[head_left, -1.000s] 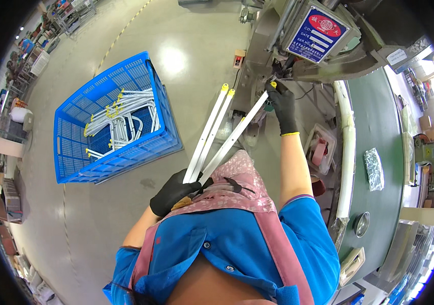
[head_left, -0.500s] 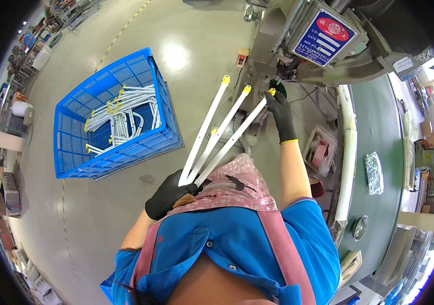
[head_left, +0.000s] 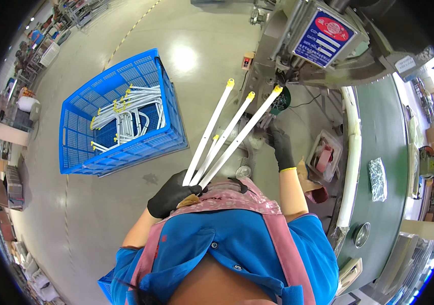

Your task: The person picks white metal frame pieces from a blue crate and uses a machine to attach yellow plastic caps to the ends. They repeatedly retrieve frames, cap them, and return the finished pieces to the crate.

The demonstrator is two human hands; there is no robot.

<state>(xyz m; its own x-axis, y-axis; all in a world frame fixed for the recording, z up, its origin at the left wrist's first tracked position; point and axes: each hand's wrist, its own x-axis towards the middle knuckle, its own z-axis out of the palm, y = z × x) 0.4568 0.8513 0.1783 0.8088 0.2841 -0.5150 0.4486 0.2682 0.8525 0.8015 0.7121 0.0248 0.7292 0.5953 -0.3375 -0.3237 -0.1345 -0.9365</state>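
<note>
My left hand (head_left: 173, 195), in a black glove, is closed round the lower ends of several white tubes (head_left: 240, 134) in front of the apron. They fan out away from me, each with a yellow fitting (head_left: 278, 89) on its far end; a smaller yellow piece sits partway along. My right hand (head_left: 281, 147), also black-gloved, is apart from the tubes, just right of the rightmost one. It reaches toward the base of a grey machine (head_left: 262, 76), near a dark green round container (head_left: 280, 101) with small metal parts. Its fingertips blend into the dark background.
A blue plastic crate (head_left: 125, 152) at left holds many similar white tubes. To the right runs a green-topped bench (head_left: 379, 147) with a plastic-wrapped packet (head_left: 377, 179) and a metal bowl (head_left: 361, 235). A white bin (head_left: 323, 152) stands below the machine.
My right hand has let go of the rightmost tube's yellow end and moved down toward me, beside the machine. My left hand still holds the tubes.
</note>
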